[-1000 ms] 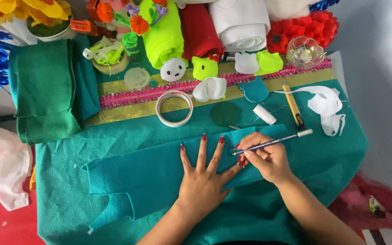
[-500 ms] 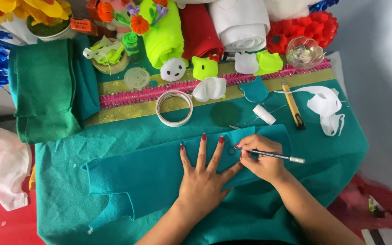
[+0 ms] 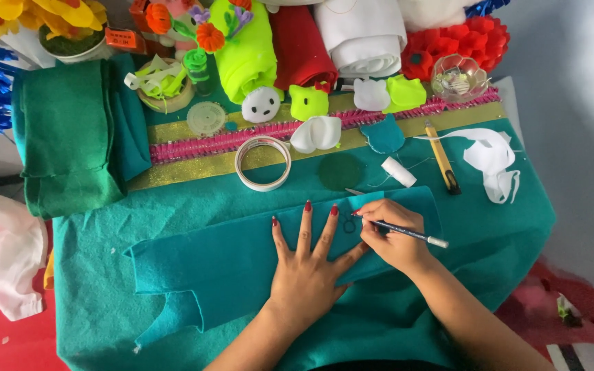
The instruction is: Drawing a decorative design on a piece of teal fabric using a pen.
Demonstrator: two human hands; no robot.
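My left hand (image 3: 307,264) lies flat with fingers spread on a teal felt piece (image 3: 221,264) that rests on the teal-covered table (image 3: 503,240). My right hand (image 3: 390,233) grips a thin pen (image 3: 407,233) with a white end. The pen's tip touches the felt beside my left forefinger, where a small dark circle (image 3: 349,225) is drawn.
Behind the felt lie a tape ring (image 3: 262,163), a dark green felt disc (image 3: 341,171), a white thread spool (image 3: 399,172), a yellow craft knife (image 3: 441,158) and white scraps (image 3: 493,161). Folded green fabric (image 3: 70,137) sits left. Felt rolls, small felt animal faces and a pink trim strip line the back.
The pen has swung in my right hand from pointing up-right to lying nearly level, and its tip has come closer to my left forefinger. My left hand has stayed put.
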